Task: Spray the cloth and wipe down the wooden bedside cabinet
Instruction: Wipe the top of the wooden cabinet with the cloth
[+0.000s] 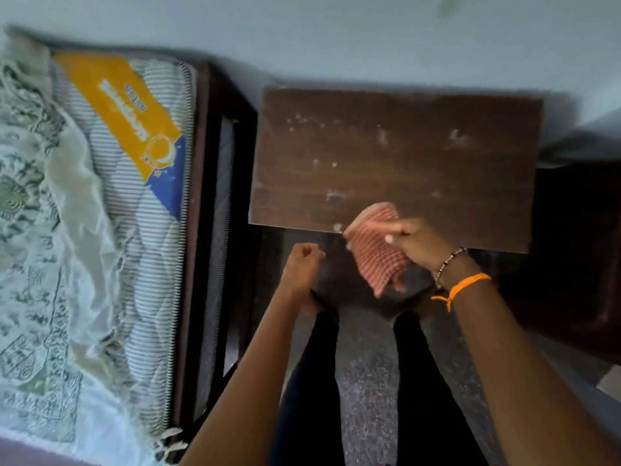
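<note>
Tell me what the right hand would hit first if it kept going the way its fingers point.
The right hand points left. Beyond the cloth it holds, the left hand probably comes first, though depth is unclear and it may pass above it.

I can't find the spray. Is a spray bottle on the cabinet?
No, the cabinet top holds only pale smudges and the cloth's edge.

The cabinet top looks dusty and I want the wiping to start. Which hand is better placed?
The right hand: it already grips the pink cloth at the cabinet top's front edge. The left hand is a closed, empty fist, short of the top.
</note>
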A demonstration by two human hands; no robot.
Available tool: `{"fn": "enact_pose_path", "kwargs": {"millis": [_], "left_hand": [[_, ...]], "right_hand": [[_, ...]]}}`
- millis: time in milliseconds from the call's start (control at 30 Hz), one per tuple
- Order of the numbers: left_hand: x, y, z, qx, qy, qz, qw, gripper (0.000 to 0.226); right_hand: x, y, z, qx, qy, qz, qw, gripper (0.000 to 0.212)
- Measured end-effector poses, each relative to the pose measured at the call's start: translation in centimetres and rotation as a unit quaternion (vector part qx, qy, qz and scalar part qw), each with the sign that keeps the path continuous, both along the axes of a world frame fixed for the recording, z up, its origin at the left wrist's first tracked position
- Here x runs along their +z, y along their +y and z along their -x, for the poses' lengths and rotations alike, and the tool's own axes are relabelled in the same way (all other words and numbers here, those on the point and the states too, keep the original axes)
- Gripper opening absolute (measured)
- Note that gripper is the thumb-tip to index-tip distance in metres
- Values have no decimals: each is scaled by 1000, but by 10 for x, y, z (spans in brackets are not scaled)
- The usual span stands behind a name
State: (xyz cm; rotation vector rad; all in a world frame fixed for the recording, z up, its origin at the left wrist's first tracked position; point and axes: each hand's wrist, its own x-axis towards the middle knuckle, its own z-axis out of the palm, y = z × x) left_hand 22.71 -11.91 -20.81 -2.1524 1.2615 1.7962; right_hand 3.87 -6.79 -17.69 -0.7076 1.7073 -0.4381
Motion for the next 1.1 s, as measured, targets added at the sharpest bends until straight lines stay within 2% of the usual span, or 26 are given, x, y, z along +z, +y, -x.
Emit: {"fn": "enact_pose_path", "kwargs": {"millis": [33, 100, 167, 200, 267, 333, 400, 500, 567, 700, 800, 867, 1000, 1100], "left_hand": [[-10, -7, -18, -12, -7, 3, 1000, 16], [-25, -21, -48, -37, -20, 6, 999, 26], [-35, -30, -70, -56, -30, 8, 998, 30], [-40, -34, -79, -63, -37, 6, 997, 32], [-53, -43, -94, -82, -50, 10, 995, 36], [-66, -48, -102, -102, -48, 14, 994, 38], [-74, -51, -106, -113, -43, 17, 993, 43], [-83, -56, -108, -97, -47, 24, 994, 57], [-88, -58, -107, -91, -48, 40, 994, 66], [-107, -67, -113, -91, -22, 67, 993, 78], [-122, -77, -123, -103, 2, 72, 992, 79], [-130, -81, -130, -106, 18, 89, 990, 78], [-138, -83, -139, -119, 45, 110, 986, 78], [-140, -81, -147, -119, 37, 104, 987, 78]], "right_hand": [[-7, -17, -10, 40, 85, 4, 996, 40], [-15, -48, -28, 146, 244, 7, 959, 50], [-24, -69, -47, 198, 340, 1, 919, 64], [-32, -80, -60, 209, 356, -6, 911, 70], [-59, -100, -92, 232, 319, -17, 919, 76], [-85, -112, -123, 254, 226, -29, 940, 82], [-104, -118, -139, 225, 191, -29, 955, 78], [-122, -115, -144, 150, 293, 24, 944, 66], [-137, -111, -138, 166, 355, 47, 919, 66], [-181, -107, -130, 232, 412, 62, 879, 67], [-203, -108, -143, 201, 454, 42, 867, 66], [-207, -120, -162, 185, 461, 59, 866, 65], [-212, -159, -206, 218, 430, 132, 866, 64], [-214, -167, -227, 296, 432, 184, 832, 63]]}}
